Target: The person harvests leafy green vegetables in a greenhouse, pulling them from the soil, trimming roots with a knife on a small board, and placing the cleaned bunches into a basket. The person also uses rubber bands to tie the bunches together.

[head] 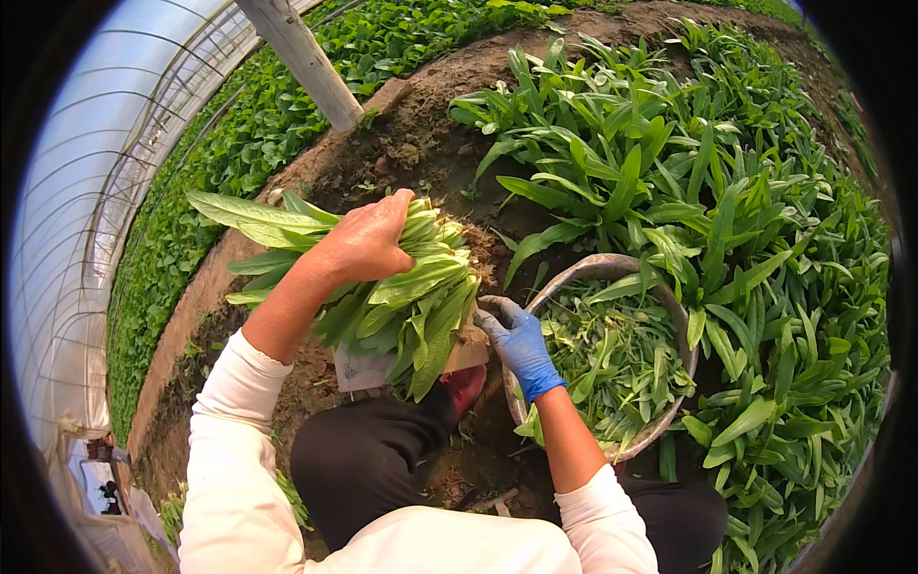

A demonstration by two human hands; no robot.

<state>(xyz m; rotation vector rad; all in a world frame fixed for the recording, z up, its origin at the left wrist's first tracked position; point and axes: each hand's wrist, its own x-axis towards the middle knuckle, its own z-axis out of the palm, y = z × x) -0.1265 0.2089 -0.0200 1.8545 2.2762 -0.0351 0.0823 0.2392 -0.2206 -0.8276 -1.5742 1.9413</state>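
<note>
A bunch of long-leaved green lettuce point(427, 287) lies left of centre, its cut stem ends and brown roots facing right. My bare left hand point(369, 237) rests over the top of the bunch, fingers curled round its upper edge near the stems. My right hand point(510, 331), in a soiled blue glove, is at the root end, fingers bent; whether they grip anything is unclear. Under the bunch shows part of a pale box or sheet point(358, 369). Right beside my gloved hand stands a round, worn basin point(687, 351) full of loose leaves and trimmings point(609, 351).
Tall leafy plants point(717, 215) grow densely along the right, some leaning over the basin. A wooden post point(305, 61) stands in the soil at upper left. Beyond a soil ridge point(237, 265) lies another green bed point(215, 172), beside the greenhouse's plastic wall point(107, 143). My red shoe point(466, 387) is below the bunch.
</note>
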